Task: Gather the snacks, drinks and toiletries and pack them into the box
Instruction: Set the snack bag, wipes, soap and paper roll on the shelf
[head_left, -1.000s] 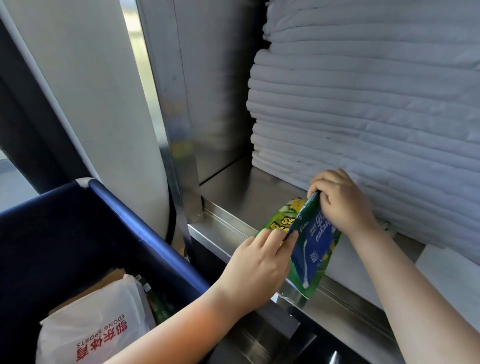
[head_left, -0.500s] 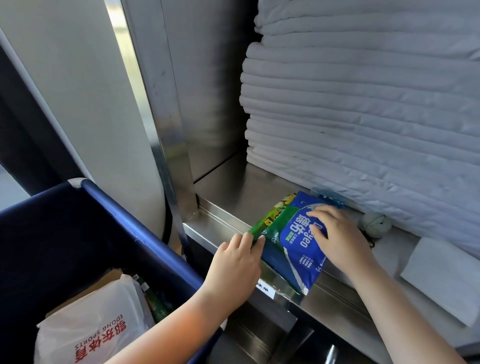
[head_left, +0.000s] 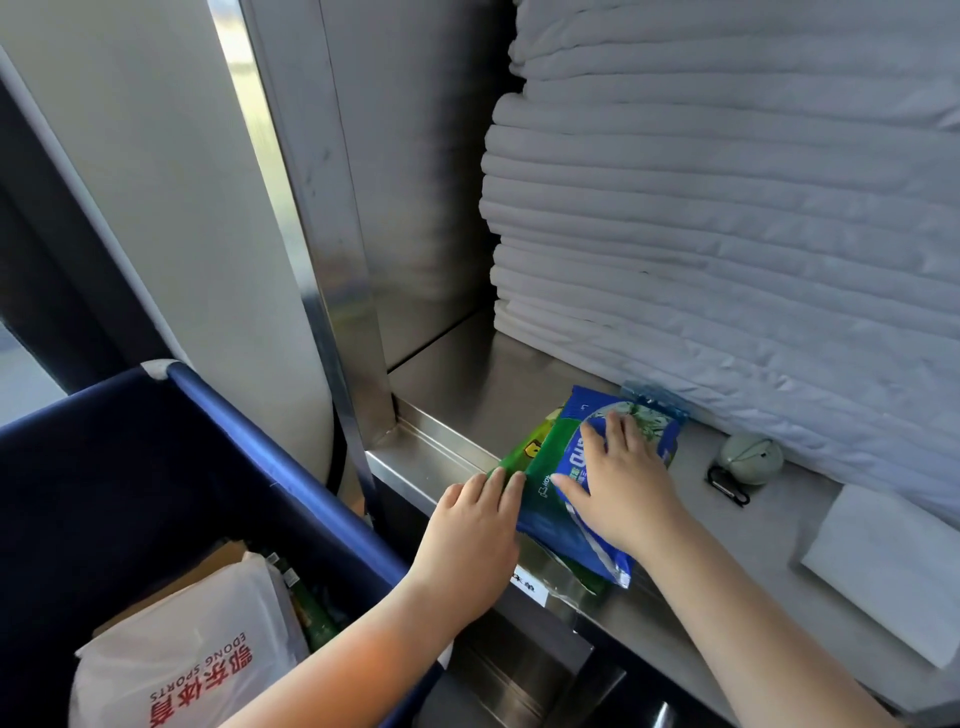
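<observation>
**Packets stacked at the shelf edge**

Lying flat on the steel shelf: a blue packet, topmost, glossy, with white lettering, angled, near corner overhanging the front lip; directly beneath, touching, a green packet with yellow print, showing along the left side.

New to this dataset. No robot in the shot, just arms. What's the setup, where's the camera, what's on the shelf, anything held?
There is no machine: a person works with bare hands, and the only camera sits on their head, looking forward and down. On the steel shelf lie a blue packet on top of a green packet, a tall stack of white linen, a small round pouch and a folded white sheet. The right hand lies flat on the blue packet; the left hand touches the green packet's edge with straight fingers. Nothing is gripped. Lower left is a dark blue bin holding a white bag.
</observation>
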